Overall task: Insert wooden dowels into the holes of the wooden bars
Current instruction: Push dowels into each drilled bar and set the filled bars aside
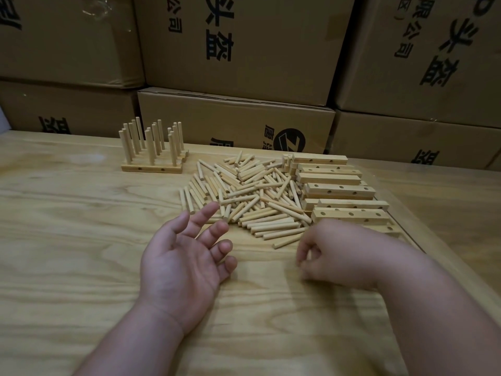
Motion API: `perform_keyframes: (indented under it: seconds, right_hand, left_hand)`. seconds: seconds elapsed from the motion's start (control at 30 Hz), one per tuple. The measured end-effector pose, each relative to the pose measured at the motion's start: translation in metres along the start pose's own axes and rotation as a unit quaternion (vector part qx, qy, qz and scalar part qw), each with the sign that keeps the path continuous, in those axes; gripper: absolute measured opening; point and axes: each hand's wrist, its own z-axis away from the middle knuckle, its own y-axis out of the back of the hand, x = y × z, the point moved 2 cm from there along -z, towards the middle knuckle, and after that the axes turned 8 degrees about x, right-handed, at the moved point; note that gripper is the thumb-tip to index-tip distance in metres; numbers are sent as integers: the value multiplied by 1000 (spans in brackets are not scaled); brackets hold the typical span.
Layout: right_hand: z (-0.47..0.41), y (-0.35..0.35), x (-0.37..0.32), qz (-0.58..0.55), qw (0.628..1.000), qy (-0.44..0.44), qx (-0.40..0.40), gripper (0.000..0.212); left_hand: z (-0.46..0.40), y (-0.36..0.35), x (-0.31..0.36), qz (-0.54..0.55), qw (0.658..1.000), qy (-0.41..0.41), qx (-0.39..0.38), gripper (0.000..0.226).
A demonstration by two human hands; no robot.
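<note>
The left hand (184,256) lies palm-up on the wooden table (67,218), fingers spread and relaxed, holding nothing. The right hand (333,253) sits at its 3 o'clock, knuckles up, fingers curled under with thumb and forefinger tips close together; whether it pinches anything cannot be told, as nothing shows between them.

At 12 o'clock from the hands lies a loose pile of wooden dowels (252,196), its nearest sticks just beyond the left fingertips. At 1 o'clock from the right hand, touching the pile's right edge, is a stack of drilled wooden bars (341,189), holes showing on their tops and sides; the nearest bar lies just behind the right hand.

At 11 o'clock, apart from the pile, stand finished bars with upright dowels (151,147) set side by side. Stacked cardboard boxes (244,50) with black printing rise behind the table's far edge.
</note>
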Motion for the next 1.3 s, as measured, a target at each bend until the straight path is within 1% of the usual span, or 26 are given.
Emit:
perform_keyframes:
  seconds: [0.07,0.13,0.2,0.27,0.3,0.33,0.4,0.47,0.53,0.57,0.63,0.73,0.8,0.83,0.9,0.97,1.0,1.07,1.17,1.3]
  right_hand:
    - [-2,0,-6,-46,998,21,39,21]
    - [-3,3,-5,-60,996,14,62,27]
    - [-1,6,-1,-43,999,-12,30,30]
    - [2,4,2,-1,999,-36,-22,33]
    - [3,2,3,22,999,-36,-35,32]
    - [2,0,2,36,998,-29,-37,29]
    - [0,-3,0,26,999,-9,-28,21]
    - [-3,-3,-5,-27,999,15,-6,17]
    - [-4,-3,-13,-123,991,37,22,19]
    - [-5,-4,-19,-174,983,46,35,20]
    - [-6,-10,-30,-249,965,64,58,20]
    - [-6,-21,-45,-291,948,108,72,19]
    - [-8,-25,-47,-304,940,127,84,21]
    - [-10,-26,-46,-309,936,129,105,22]
    - [-18,-26,-36,-290,931,118,185,18]
    - [-25,-27,-26,-195,936,115,269,11]
    - [-28,-29,-23,-139,939,119,292,14]
    - [-34,-36,-17,-66,941,117,310,20]
    - [-40,-43,-11,-33,941,103,320,25]
    - [-47,-49,-12,25,945,114,304,37]
  left_hand:
    - [0,0,0,2,1000,0,-1,43]
    - [0,0,0,5,1000,-1,-1,44]
    - [0,0,0,7,1000,-3,2,44]
    - [0,0,0,9,1000,-7,4,42]
    - [1,0,0,10,1000,-9,6,41]
    - [1,-1,0,10,1000,-13,10,41]
    - [1,-2,1,8,999,-28,26,40]
    - [1,-3,1,3,997,-56,55,39]
    - [-1,-4,2,0,994,-66,82,34]
    - [-1,-6,0,-5,995,-58,84,33]
    - [-1,-10,-4,-30,997,-28,61,35]
    - [0,-10,-10,-91,995,-19,37,43]
    - [-1,-8,-10,-97,994,-17,50,45]
    - [-2,-7,-10,-94,993,-16,65,43]
    - [-3,-5,-7,-86,991,-18,101,36]
    - [-3,-5,-5,-69,990,-13,124,35]
    - [-3,-5,-5,-59,990,-8,126,35]
    - [-3,-6,-4,-50,991,2,125,35]
    - [-1,-7,-3,-42,992,14,115,37]
    - [-1,-7,-2,-28,993,25,109,39]
